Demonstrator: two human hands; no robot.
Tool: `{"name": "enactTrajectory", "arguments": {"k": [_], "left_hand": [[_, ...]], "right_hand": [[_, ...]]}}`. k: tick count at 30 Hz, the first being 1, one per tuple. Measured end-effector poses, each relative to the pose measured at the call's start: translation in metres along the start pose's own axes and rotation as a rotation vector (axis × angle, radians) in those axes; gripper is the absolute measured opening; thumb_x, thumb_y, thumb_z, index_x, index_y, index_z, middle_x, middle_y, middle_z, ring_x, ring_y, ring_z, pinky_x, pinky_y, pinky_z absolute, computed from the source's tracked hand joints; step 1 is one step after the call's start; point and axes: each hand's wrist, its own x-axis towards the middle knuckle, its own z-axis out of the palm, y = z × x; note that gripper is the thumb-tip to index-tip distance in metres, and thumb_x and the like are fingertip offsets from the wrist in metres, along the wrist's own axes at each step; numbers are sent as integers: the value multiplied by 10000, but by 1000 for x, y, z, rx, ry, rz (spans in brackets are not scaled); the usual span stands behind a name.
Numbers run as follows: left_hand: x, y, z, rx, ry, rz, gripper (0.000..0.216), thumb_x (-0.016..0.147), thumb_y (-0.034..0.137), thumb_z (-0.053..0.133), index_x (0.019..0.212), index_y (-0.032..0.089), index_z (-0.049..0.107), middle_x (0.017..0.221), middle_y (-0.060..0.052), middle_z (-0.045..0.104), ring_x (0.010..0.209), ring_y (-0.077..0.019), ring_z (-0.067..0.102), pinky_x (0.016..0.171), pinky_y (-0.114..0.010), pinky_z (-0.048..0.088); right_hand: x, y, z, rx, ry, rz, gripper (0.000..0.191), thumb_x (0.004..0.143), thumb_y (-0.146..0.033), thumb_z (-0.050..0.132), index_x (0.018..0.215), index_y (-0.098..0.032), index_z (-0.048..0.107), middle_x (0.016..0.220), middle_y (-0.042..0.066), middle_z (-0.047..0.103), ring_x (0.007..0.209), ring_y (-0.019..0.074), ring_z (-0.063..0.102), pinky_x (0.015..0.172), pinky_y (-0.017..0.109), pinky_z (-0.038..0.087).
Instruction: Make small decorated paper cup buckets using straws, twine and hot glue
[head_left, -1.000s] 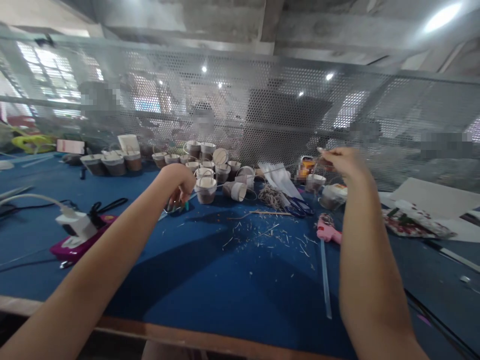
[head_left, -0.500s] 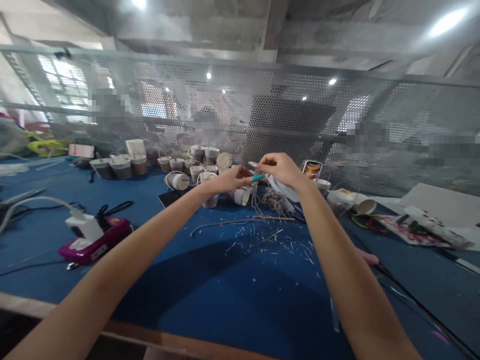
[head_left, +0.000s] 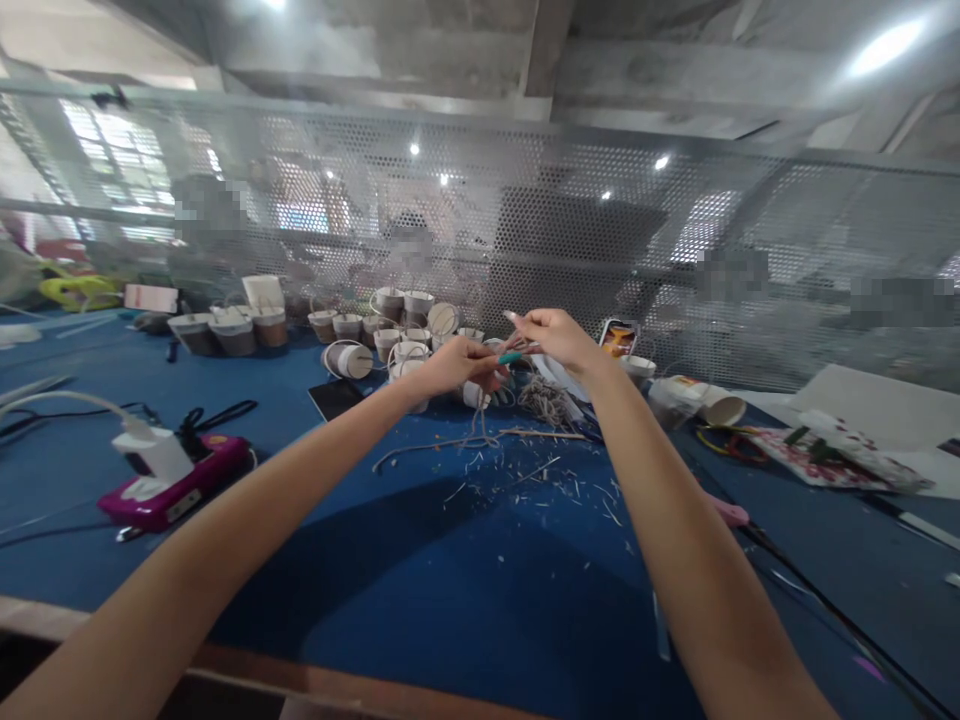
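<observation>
My left hand (head_left: 466, 366) is closed, its fingers pinched in front of the paper cups, with a grey cord (head_left: 480, 425) hanging beneath it to the table. A slim teal piece (head_left: 511, 357) sticks out from its fingertips toward the other hand; its kind is unclear. Close by on the right, my right hand (head_left: 556, 335) has thumb and fingers bent together near the teal piece. What lies in its fingertips is too small to make out. Behind and below the hands is a tangled heap of grey cord (head_left: 546, 402).
Several paper cups with cord handles (head_left: 346, 360) stand or lie at the back. Cord scraps (head_left: 544, 475) litter the blue table (head_left: 390, 600). A magenta power strip (head_left: 176, 490) with a white plug is on the left, a pink-handled tool (head_left: 727, 512) on the right. A perforated metal screen (head_left: 465, 240) closes the far edge.
The grey cord now hangs in a loop below my left hand. My right fingers have spread slightly over the teal piece, and the view has shifted a little.
</observation>
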Motion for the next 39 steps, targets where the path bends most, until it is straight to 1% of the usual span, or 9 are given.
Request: {"name": "enactTrajectory", "arguments": {"k": [4,9,12,16,23,27,30,35,39], "left_hand": [[-3,4,-14,151,-8,55,270,836,329,528,762,114,672,713,-74,695,640,-116,639,665,-249,499],[-7,14,-19,221,60,155,364,877,338,455,670,116,657,702,-78,695,638,-102,615,675,-238,478],[-9,18,-17,185,55,152,379,879,337,448,657,110,656,705,-88,699,628,-107,616,672,-248,474],[-10,19,-13,218,137,132,348,868,305,462,673,103,667,662,-79,690,601,-105,619,646,-237,477],[-10,23,-10,275,252,117,363,865,285,480,581,121,635,560,-42,643,526,-84,579,590,-210,458],[-4,15,-15,17,316,80,400,860,282,499,494,130,554,491,-3,563,471,-59,519,559,-195,436],[-1,10,-25,-254,452,143,358,847,302,524,527,139,531,593,-3,578,576,-65,557,620,-192,461],[-8,21,-39,-615,493,263,270,893,322,431,734,164,582,821,-33,632,891,-138,609,824,-285,493],[-19,35,-47,-806,403,277,381,913,328,385,587,160,488,631,4,565,687,-110,616,773,-292,522]], "right_hand": [[0,-2,1,84,75,81,346,866,-323,534,565,-165,472,577,23,596,548,102,577,598,248,485],[0,-1,5,377,25,125,334,920,-193,429,586,-173,428,433,-70,402,437,69,483,546,219,470],[-1,-2,7,453,61,151,290,923,-149,408,639,-163,460,476,-63,463,428,58,478,522,199,454],[-3,-6,10,479,-16,221,315,945,-255,372,667,-151,480,579,14,597,536,99,590,612,243,499],[-1,0,5,603,-155,351,410,956,-371,278,613,-185,407,552,22,566,560,120,586,631,275,510],[-3,2,-3,877,-361,350,445,949,-407,288,551,-210,259,438,-52,323,447,78,427,581,237,504],[-5,2,-10,929,-409,343,393,950,-308,337,578,-197,282,473,-69,260,388,39,262,403,117,370],[-2,10,-17,754,-316,431,212,929,-162,380,718,-178,405,522,-73,294,385,22,251,324,83,201],[1,21,-22,581,-197,510,169,897,-105,404,746,-180,405,494,-86,282,366,20,232,319,94,187]]}}
